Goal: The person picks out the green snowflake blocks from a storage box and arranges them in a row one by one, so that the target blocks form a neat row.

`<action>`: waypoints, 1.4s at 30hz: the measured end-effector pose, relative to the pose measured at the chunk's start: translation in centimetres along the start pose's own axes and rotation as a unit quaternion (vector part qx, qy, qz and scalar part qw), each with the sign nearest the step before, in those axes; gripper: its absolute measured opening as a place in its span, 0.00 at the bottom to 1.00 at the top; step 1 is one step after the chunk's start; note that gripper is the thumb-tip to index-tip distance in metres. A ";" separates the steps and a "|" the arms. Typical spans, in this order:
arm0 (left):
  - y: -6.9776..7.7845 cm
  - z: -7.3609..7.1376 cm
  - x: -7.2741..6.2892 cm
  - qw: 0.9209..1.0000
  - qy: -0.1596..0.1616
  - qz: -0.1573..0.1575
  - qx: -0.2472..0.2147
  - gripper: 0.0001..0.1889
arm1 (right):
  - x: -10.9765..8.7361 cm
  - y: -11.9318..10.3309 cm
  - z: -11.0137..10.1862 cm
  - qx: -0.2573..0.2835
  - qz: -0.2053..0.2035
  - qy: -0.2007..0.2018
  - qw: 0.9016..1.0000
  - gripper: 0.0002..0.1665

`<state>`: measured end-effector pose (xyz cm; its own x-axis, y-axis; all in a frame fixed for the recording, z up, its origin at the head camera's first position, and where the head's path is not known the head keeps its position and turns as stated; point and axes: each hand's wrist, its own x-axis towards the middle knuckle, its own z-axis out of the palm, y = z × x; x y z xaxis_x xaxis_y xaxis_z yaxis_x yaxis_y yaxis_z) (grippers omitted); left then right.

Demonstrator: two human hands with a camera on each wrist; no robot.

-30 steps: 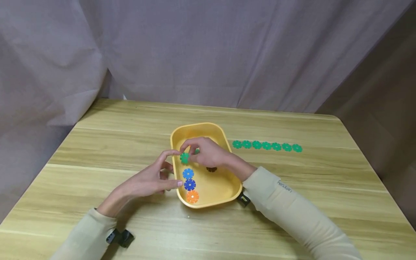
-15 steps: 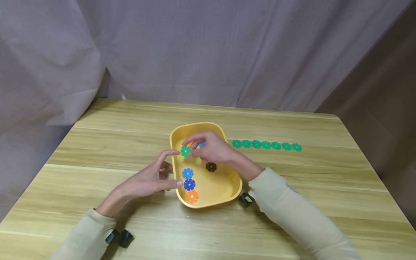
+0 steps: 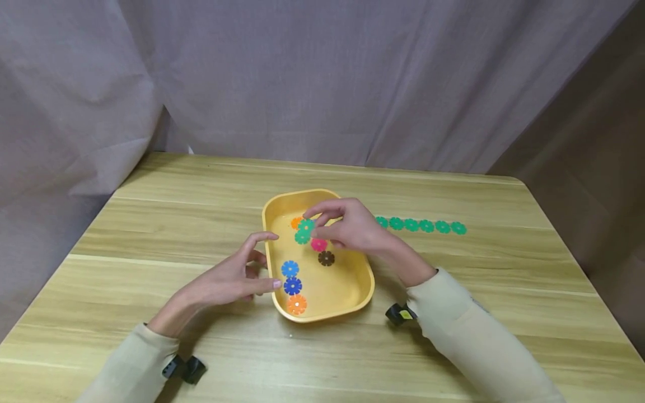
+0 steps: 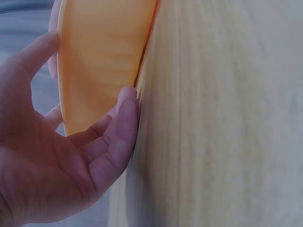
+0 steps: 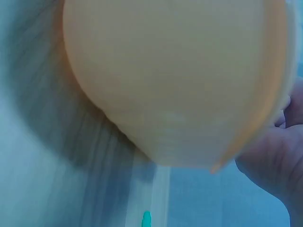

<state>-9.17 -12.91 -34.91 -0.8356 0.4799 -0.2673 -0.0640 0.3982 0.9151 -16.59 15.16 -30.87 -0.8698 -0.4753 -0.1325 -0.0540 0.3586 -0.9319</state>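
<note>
In the head view, my left hand (image 3: pixel 234 274) holds the left side of a yellow plastic bin (image 3: pixel 322 317), thumb and index finger over the rim. The left wrist view shows the other fingers of that hand (image 4: pixel 71 146) against the bin's outer wall (image 4: pixel 102 56). Above the bin, my right hand (image 3: pixel 353 225) pinches a green flower-shaped disc (image 3: pixel 305 225) between thumb and fingers. Another green disc (image 3: pixel 302 238) lies beneath it, near an orange disc (image 3: pixel 296 223), a pink disc (image 3: pixel 319 244) and a brown disc (image 3: pixel 326 258).
Along the bin's left side lie a light blue disc (image 3: pixel 289 268), a dark blue disc (image 3: pixel 293 286) and an orange one. A row of several green discs (image 3: pixel 426 226) stretches across the wooden table (image 3: pixel 478 268) to the right. A grey curtain (image 3: pixel 302 84) hangs behind.
My right hand has lifted a green disc from the bin's left side and carried it up and right. Discs formerly under the hand now show. My left hand stays in place.
</note>
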 end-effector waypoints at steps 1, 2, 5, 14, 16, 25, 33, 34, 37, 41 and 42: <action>0.0 0.0 0.0 1.000 -0.001 0.001 -0.001 0.48 | -0.2 0.1 -0.3 0.006 0.000 0.003 1.000 0.20; 0.0 0.0 0.0 1.000 -0.001 0.001 -0.001 0.48 | -0.5 0.2 -0.6 0.011 0.000 0.007 1.000 0.20; 0.0 0.0 0.0 1.000 -0.002 0.002 -0.002 0.48 | -1.3 0.4 -1.5 0.024 0.001 0.023 0.999 0.21; -0.1 -0.1 -0.1 1.000 0.004 -0.005 -0.001 0.48 | -3.2 1.5 -4.7 0.025 0.014 0.079 0.996 0.23; -0.1 -0.1 -0.2 1.000 0.005 -0.005 -0.001 0.48 | -3.6 1.7 -5.3 0.018 0.017 0.093 0.995 0.23; -0.2 -0.1 -0.2 1.000 0.006 -0.006 -0.002 0.48 | -5.3 2.5 -7.8 0.010 0.031 0.136 0.990 0.24; -0.1 0.0 -0.3 1.000 0.005 -0.005 -0.004 0.48 | -6.9 3.9 -10.0 0.012 0.032 0.151 0.988 0.22; -0.1 0.0 -0.3 1.000 0.005 -0.004 -0.003 0.48 | -7.1 4.1 -10.2 0.010 0.033 0.153 0.988 0.22; -0.1 -0.1 -0.3 1.000 0.004 -0.002 0.000 0.48 | -7.8 4.6 -10.9 0.010 0.032 0.160 0.986 0.22; 0.0 -0.1 -0.3 1.000 0.005 -0.002 0.002 0.48 | -8.5 5.2 -11.8 0.024 0.020 0.172 0.985 0.20; 0.0 -0.1 -0.3 1.000 0.005 -0.001 0.002 0.48 | -8.7 5.4 -12.0 0.031 0.018 0.175 0.984 0.20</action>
<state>-8.93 -13.12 -34.84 -0.8410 0.4707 -0.2667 -0.0643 0.4025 0.9132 -15.24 30.88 -30.65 -0.9868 -0.1538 -0.0508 -0.0003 0.3153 -0.9490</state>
